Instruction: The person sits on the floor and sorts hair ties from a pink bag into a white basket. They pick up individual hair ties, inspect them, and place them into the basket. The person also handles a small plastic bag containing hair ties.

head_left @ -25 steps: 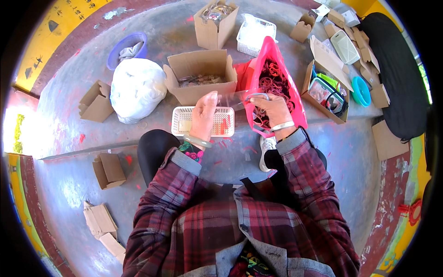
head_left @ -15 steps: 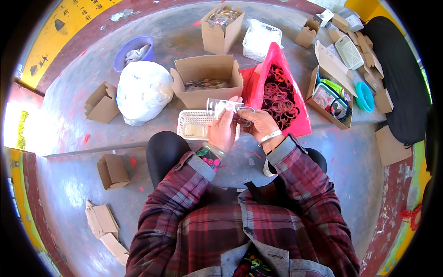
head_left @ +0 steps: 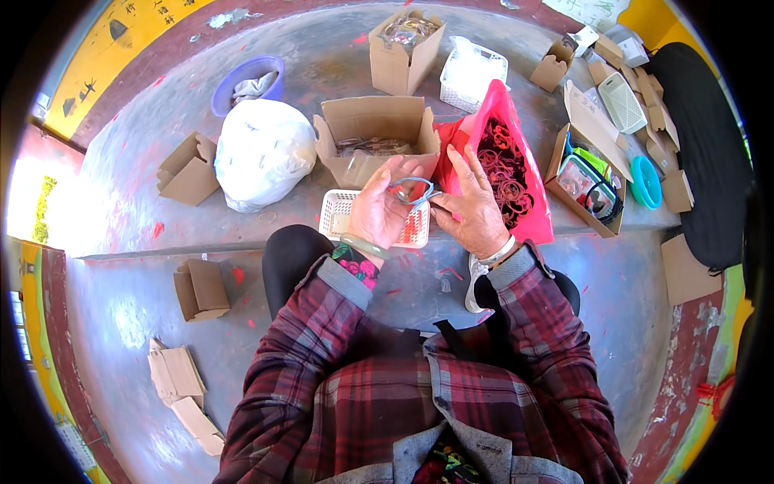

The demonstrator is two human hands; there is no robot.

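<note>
Both hands meet over the white basket [head_left: 348, 216]: left hand [head_left: 377, 211] and right hand [head_left: 470, 211] each pinch a small clear packet w/ a ring [head_left: 411, 190] between them. Risk, imo: fingertip hold only, so packet could slip into the basket below the grip.
</note>
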